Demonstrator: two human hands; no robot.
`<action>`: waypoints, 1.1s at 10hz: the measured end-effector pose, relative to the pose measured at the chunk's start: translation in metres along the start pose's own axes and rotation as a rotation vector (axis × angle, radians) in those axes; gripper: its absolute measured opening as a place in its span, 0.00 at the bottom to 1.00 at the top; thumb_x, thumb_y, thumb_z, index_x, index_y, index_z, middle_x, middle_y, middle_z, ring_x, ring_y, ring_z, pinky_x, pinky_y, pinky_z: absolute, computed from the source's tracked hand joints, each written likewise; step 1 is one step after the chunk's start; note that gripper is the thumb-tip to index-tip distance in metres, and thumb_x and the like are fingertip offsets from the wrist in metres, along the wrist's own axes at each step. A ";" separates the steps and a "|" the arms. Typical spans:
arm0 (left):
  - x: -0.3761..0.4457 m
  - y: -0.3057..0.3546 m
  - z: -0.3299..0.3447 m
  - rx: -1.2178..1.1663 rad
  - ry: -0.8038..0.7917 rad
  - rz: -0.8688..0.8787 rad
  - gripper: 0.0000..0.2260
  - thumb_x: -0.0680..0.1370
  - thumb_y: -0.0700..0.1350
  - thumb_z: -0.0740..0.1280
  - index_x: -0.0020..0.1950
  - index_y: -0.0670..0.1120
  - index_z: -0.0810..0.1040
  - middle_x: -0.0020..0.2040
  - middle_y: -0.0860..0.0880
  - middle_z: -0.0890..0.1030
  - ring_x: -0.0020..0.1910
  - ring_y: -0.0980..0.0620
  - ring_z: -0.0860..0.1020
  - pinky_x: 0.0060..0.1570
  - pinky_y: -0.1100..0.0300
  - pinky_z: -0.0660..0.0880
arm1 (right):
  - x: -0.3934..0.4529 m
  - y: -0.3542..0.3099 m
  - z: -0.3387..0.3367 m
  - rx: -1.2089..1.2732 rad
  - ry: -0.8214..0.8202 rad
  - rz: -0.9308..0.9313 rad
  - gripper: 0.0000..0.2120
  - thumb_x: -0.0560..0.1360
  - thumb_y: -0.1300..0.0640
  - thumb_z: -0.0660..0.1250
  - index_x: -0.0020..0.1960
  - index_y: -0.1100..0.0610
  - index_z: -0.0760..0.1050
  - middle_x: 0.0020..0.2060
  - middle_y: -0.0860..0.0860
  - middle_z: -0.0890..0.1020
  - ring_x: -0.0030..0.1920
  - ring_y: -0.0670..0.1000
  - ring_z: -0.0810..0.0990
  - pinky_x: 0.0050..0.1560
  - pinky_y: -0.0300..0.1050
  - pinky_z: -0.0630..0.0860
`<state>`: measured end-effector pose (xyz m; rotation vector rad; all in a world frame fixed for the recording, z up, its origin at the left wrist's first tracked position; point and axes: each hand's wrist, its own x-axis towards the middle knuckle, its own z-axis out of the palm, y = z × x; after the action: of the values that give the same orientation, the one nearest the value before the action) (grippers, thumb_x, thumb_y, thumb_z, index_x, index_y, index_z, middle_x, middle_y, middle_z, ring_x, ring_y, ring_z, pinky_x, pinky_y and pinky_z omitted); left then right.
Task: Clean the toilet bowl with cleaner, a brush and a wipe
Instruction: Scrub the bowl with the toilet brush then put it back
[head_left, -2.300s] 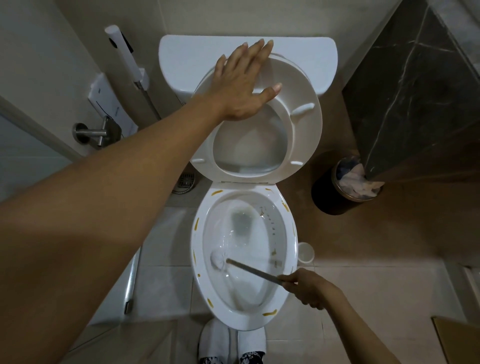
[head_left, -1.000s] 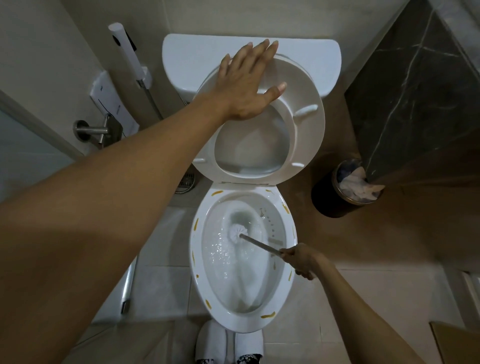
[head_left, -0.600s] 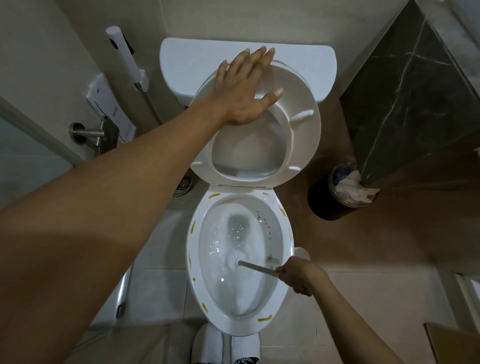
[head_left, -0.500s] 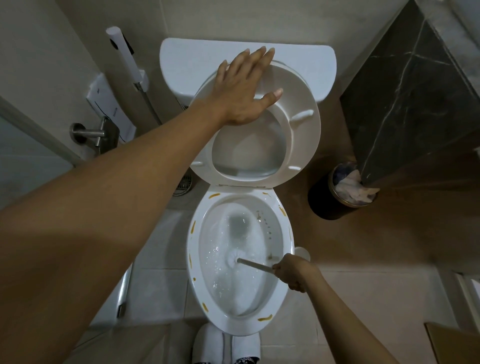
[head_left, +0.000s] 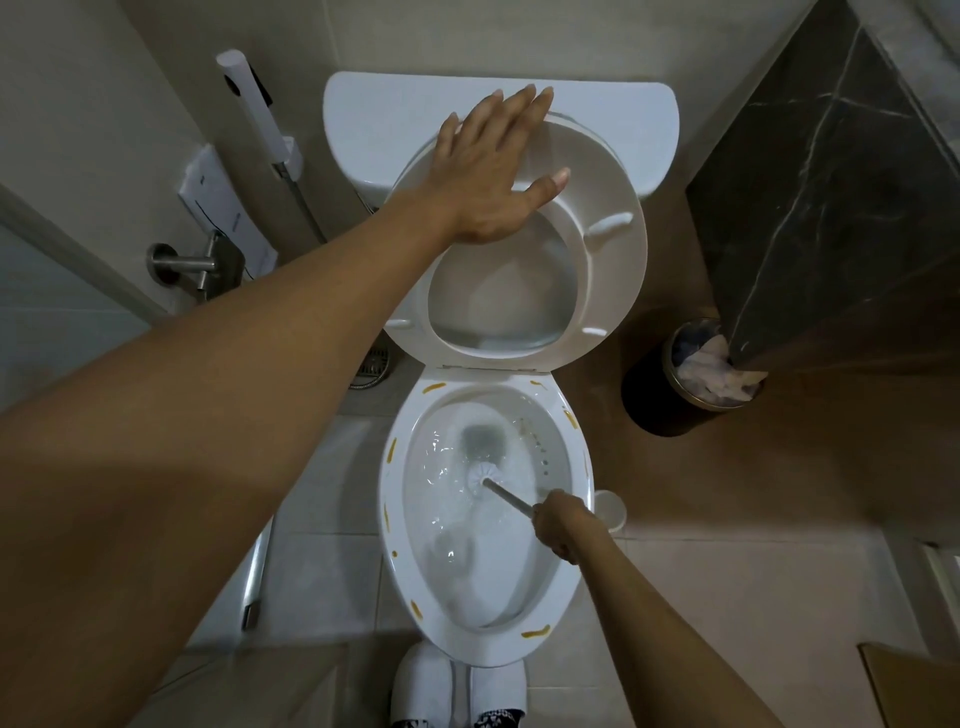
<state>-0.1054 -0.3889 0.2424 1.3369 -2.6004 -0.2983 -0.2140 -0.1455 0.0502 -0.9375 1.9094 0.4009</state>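
A white toilet bowl stands below me, its rim dotted with yellow-brown marks and water swirling inside. Its raised seat leans against the tank. My left hand lies flat with spread fingers on the upper left of the seat. My right hand is closed on the grey handle of the toilet brush at the bowl's right rim. The white brush head sits in the water near the middle of the bowl, just below the drain.
A black waste bin with crumpled paper stands right of the toilet beside a dark marble block. A white brush holder sits by the right rim. A bidet sprayer and steel holder hang left. My white slippers touch the bowl's front.
The brush head has swept around inside the bowl, from the lower left to the drain, down again, and now up toward the middle. Water has started swirling. My left hand stays on the seat.
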 end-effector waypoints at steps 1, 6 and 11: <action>0.000 0.000 0.000 -0.001 0.001 0.001 0.32 0.80 0.62 0.50 0.78 0.51 0.42 0.79 0.51 0.44 0.77 0.48 0.42 0.73 0.44 0.40 | -0.001 0.008 0.011 -0.061 0.003 -0.050 0.15 0.80 0.60 0.56 0.63 0.63 0.72 0.47 0.55 0.71 0.46 0.55 0.70 0.32 0.41 0.64; 0.000 0.000 0.000 -0.016 0.004 0.001 0.32 0.80 0.62 0.51 0.78 0.51 0.42 0.79 0.51 0.45 0.77 0.48 0.42 0.72 0.44 0.40 | -0.020 0.066 -0.039 -0.198 0.119 -0.035 0.16 0.80 0.51 0.57 0.62 0.57 0.75 0.48 0.52 0.77 0.44 0.53 0.75 0.35 0.42 0.74; 0.000 0.000 0.000 -0.007 0.008 0.004 0.32 0.80 0.62 0.51 0.78 0.51 0.43 0.79 0.51 0.45 0.77 0.48 0.43 0.73 0.44 0.41 | -0.014 0.067 -0.022 -0.088 0.265 -0.046 0.12 0.80 0.56 0.55 0.60 0.53 0.73 0.48 0.53 0.79 0.42 0.53 0.75 0.42 0.45 0.73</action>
<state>-0.1055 -0.3892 0.2423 1.3278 -2.5925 -0.3005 -0.2741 -0.1090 0.0664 -1.1368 2.1176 0.3493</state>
